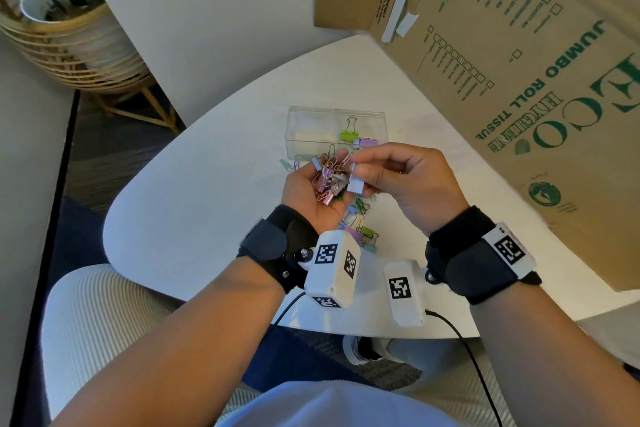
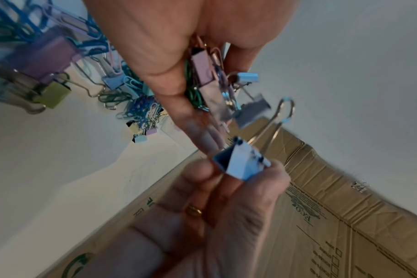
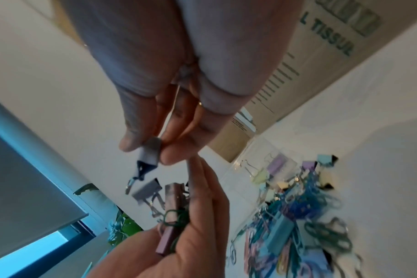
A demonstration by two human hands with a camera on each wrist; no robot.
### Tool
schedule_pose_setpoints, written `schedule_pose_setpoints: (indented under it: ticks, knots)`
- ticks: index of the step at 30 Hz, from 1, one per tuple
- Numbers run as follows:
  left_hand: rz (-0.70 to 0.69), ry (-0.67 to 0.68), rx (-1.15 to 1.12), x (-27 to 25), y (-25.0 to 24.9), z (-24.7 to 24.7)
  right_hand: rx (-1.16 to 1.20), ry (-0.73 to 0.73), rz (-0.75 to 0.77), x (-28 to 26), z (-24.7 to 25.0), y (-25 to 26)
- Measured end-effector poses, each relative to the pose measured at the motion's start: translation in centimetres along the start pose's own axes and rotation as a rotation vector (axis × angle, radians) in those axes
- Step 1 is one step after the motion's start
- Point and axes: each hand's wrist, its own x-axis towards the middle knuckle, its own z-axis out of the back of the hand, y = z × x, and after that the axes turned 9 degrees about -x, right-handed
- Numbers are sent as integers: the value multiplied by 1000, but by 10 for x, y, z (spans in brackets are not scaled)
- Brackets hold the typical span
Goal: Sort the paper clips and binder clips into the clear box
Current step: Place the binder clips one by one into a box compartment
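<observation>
A: The left hand (image 1: 311,191), at the centre of the head view, is cupped palm-up, fingers curled round a tangled handful of pastel paper clips and small binder clips (image 1: 330,177); the right hand (image 1: 398,177), just to its right, pinches a pale blue metal binder clip (image 1: 356,183) between thumb and fingertips, right at the edge of that handful.

B: And the box?

A: The clear rectangular plastic box (image 1: 311,121) sits on the white desk (image 1: 207,184) just above the hands in the frame; a green and a lilac binder clip already lie inside; more loose clips (image 1: 360,229) lie on the desk below the hands.

B: What might go wrong?

A: I judge that the blue clip's wire handles could snag on the tangle; pulling it free might drag others out of the palm and scatter them; the left palm looks tilted, so clips could slide off.

B: Pose?

A: Both wrists are raised off the desk, hands nearly touching, forearms converging from the bottom of the frame.
</observation>
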Motion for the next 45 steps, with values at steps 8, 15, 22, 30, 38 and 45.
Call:
schedule_pose_setpoints:
  ticks: [8, 15, 22, 30, 38, 45]
  knots:
    - [45, 8, -37, 0, 0, 6, 50, -244, 68, 10, 5, 6]
    - [66, -35, -41, 1, -1, 22, 4, -399, -184, 48, 20, -22]
    - [51, -55, -26, -2, 1, 25, -259, -398, -267, 80, 23, -26]
    - [7, -52, 26, -1, -7, 18, -483, -183, -19, 32, -1, -9]
    - [-39, 33, 193, -9, 0, 12, -757, 9, 87, 18, -19, 7]
    - [-31, 31, 255, -12, 6, 8, -904, -21, 29, 17, -26, 4]
